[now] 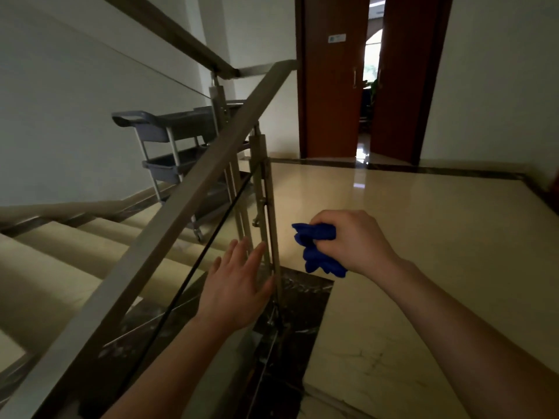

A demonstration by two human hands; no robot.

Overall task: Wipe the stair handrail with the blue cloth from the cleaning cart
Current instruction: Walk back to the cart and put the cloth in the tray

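Gripping the cloth (319,247) in our right hand (354,240), we are keeping the fingers clenched around it, so that a blue bunch is sticking out to the left of the fist and hanging below it. The cloth is touching nothing but that hand. Our left hand (239,285) is lying open and flat, fingers spread and holding nothing, to the left of the fist and a little lower.

The rail (193,189) is running up and to the left of the cloth, well apart from it, rising from the near left corner toward the far landing. We are not touching it with either hand.

Between the cloth and the rail the post (262,182) is standing upright just left of the blue bunch, and our left fingertips are reaching beside it, close to the dark edge of the glass (211,237); we cannot tell whether they are touching.

Beyond the rail and the glass, far from the fist, the cart (169,137) is standing by the stairs (60,246). Ahead of the fist the floor (423,225) is shining, and the doors (335,86) are standing ajar.
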